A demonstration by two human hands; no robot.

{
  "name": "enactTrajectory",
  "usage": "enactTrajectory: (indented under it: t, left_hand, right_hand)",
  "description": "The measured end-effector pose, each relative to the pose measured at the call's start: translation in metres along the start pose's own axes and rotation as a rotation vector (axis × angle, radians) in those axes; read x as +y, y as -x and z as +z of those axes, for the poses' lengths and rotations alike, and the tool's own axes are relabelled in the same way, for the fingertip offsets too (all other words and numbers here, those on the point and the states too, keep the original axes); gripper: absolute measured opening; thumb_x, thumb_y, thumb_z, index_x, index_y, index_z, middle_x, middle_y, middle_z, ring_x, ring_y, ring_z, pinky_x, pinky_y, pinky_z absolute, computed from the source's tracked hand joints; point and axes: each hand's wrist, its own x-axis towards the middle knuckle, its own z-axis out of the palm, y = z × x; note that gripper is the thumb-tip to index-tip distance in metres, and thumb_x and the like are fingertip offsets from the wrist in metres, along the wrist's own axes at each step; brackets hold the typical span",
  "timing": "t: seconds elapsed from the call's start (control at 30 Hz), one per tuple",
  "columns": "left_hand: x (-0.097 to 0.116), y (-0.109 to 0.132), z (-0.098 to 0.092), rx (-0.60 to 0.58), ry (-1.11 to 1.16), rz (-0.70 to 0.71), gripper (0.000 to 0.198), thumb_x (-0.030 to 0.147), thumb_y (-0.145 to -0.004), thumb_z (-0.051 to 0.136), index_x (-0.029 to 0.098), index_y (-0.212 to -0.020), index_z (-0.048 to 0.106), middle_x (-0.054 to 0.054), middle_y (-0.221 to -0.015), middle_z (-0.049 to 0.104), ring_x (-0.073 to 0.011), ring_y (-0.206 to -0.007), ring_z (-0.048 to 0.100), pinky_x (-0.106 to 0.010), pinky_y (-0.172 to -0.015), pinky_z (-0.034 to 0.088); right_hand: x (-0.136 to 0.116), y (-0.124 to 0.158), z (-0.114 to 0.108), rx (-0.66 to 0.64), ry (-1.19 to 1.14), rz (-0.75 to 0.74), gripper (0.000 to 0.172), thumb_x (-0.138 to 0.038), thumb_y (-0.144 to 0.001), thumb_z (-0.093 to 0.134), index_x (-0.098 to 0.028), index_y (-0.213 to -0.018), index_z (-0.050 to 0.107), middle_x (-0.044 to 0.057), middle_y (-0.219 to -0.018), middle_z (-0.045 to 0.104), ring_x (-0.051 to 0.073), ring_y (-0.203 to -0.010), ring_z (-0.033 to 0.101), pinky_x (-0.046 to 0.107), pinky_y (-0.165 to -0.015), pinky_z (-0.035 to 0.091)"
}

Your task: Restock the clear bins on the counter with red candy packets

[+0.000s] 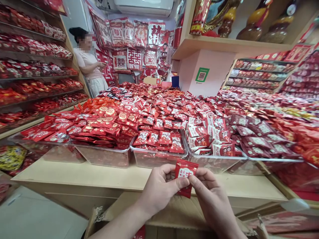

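Between my two hands is a small red candy packet (184,168) with a white patch and red lettering. My left hand (161,186) pinches its left side, the thumb lying across its front. On the right side, my right hand (209,189) grips it between thumb and fingers. The packet is held upright above an open cardboard box (179,212), just in front of the counter's edge. Right behind it, a clear plastic bin (159,157) is heaped with red packets (165,137) printed with cartoon figures.
More clear bins stand along the wooden counter (104,176), piled with red packets (107,121), white-and-red packets (222,149) and maroon packets (256,142). Packed shelves (37,58) line the left. Another person (89,64) stands at the back left. A pillar (206,71) carries a green code sign.
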Motion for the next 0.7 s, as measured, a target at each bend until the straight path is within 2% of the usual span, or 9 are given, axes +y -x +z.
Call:
enactTrajectory:
  t: [0.1, 0.17, 0.27, 0.4, 0.47, 0.57, 0.7]
  left_hand:
    - [-0.0015, -0.0012, 0.0003, 0.035, 0.005, 0.021, 0.029, 0.025, -0.064, 0.073, 0.010, -0.087, 0.063, -0.007, -0.083, 0.068, -0.0161, -0.074, 0.061, -0.028, -0.071, 0.050]
    - [-0.0036, -0.0008, 0.0006, 0.034, 0.002, 0.024, 0.028, 0.024, -0.065, 0.072, 0.011, -0.088, 0.063, -0.007, -0.084, 0.068, -0.0161, -0.076, 0.061, -0.028, -0.072, 0.050]
    - [-0.0056, 0.0010, 0.0017, 0.025, 0.014, 0.000, 0.029, 0.024, -0.064, 0.073, 0.011, -0.089, 0.063, -0.008, -0.084, 0.068, -0.0156, -0.072, 0.060, -0.029, -0.070, 0.050]
    - [-0.0045, 0.0018, 0.0040, 0.005, 0.029, -0.007, 0.029, 0.024, -0.063, 0.073, 0.011, -0.087, 0.065, -0.007, -0.080, 0.069, -0.0133, -0.068, 0.059, -0.025, -0.067, 0.048]
    - [-0.0042, 0.0014, 0.0043, 0.004, 0.024, 0.013, 0.028, 0.025, -0.064, 0.072, 0.011, -0.088, 0.066, -0.007, -0.080, 0.069, -0.0132, -0.068, 0.059, -0.023, -0.066, 0.047]
    - [-0.0051, 0.0005, 0.0036, 0.075, 0.029, 0.053, 0.027, 0.024, -0.064, 0.072, 0.013, -0.089, 0.066, -0.004, -0.080, 0.069, -0.0140, -0.073, 0.060, -0.023, -0.070, 0.048]
    - [-0.0044, 0.0003, 0.0033, 0.149, 0.018, 0.083, 0.021, 0.022, -0.067, 0.070, 0.015, -0.086, 0.065, -0.002, -0.082, 0.068, -0.0118, -0.076, 0.059, -0.020, -0.071, 0.046]
  right_hand:
    - [-0.0003, -0.0010, 0.0020, -0.004, 0.002, 0.049, 0.019, -0.032, -0.074, 0.066, -0.021, -0.089, 0.060, 0.003, -0.085, 0.064, 0.017, -0.081, 0.057, 0.029, -0.075, 0.045]
    - [-0.0009, -0.0004, 0.0021, -0.013, 0.001, 0.080, 0.019, -0.034, -0.074, 0.065, -0.020, -0.087, 0.061, 0.005, -0.085, 0.065, 0.018, -0.082, 0.057, 0.032, -0.077, 0.045]
    - [-0.0006, 0.0013, -0.0008, 0.010, -0.013, 0.098, 0.017, -0.034, -0.073, 0.066, -0.019, -0.081, 0.061, 0.005, -0.081, 0.065, 0.018, -0.075, 0.056, 0.032, -0.072, 0.045]
    - [0.0019, 0.0013, -0.0059, 0.033, -0.018, 0.095, 0.016, -0.032, -0.070, 0.068, -0.018, -0.068, 0.061, 0.002, -0.066, 0.062, 0.014, -0.062, 0.053, 0.026, -0.060, 0.045]
    - [0.0027, 0.0005, -0.0058, 0.051, -0.002, 0.083, 0.018, -0.033, -0.070, 0.069, -0.018, -0.065, 0.061, 0.001, -0.064, 0.061, 0.013, -0.062, 0.053, 0.023, -0.060, 0.044]
    - [0.0027, -0.0004, -0.0023, 0.055, 0.025, 0.066, 0.017, -0.035, -0.070, 0.068, -0.021, -0.075, 0.062, 0.000, -0.073, 0.064, 0.013, -0.070, 0.055, 0.024, -0.066, 0.046]
    - [0.0016, -0.0001, 0.0023, 0.000, 0.111, 0.045, 0.020, -0.032, -0.071, 0.069, -0.020, -0.084, 0.061, 0.002, -0.081, 0.064, 0.015, -0.078, 0.057, 0.026, -0.073, 0.047]
